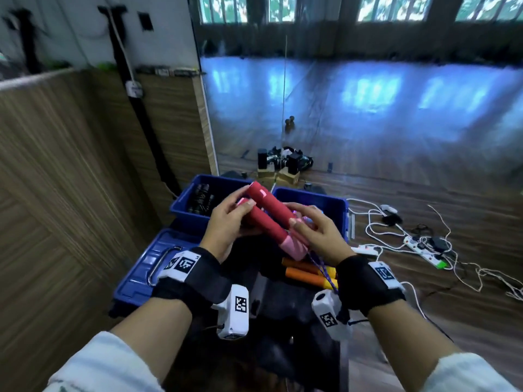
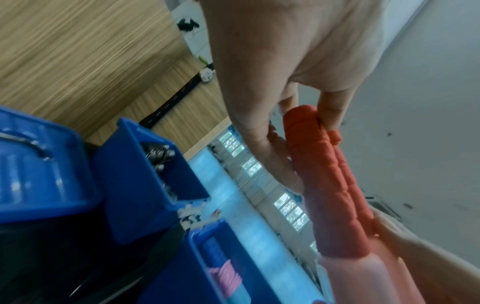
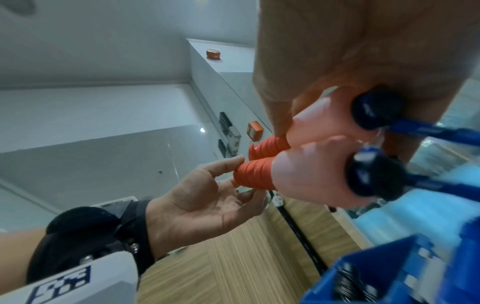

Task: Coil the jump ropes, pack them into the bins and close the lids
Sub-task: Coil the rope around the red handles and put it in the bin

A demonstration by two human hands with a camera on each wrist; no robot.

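progress entry: packing is partly under way, judging from how things are lying. red-handled jump rope (image 1: 268, 215) is being held in the air over the bins, its two red handles side by side, pink ends toward the person, a blue-purple cord (image 1: 325, 271) trailing down from them. left hand (image 1: 229, 222) is gripping the far ends of the handles with curled fingers; right hand (image 1: 317, 230) is wrapping round the pink ends. how much of this rope's cord is coiled cannot be told.

containers:
- left bin (image 1: 181, 206), blue, open, holding dark handled items that look like ropes already packed.
- right bin (image 1: 339, 207), blue, open; the left wrist view is showing something pink and blue inside, too blurred to name.
- blue lid (image 1: 141, 267) with a metal handle, lying off the bins, nearer the person.

remaining, as judged: an orange-handled rope (image 1: 305, 274) is lying unpacked below the hands; both bins are awaiting lids.
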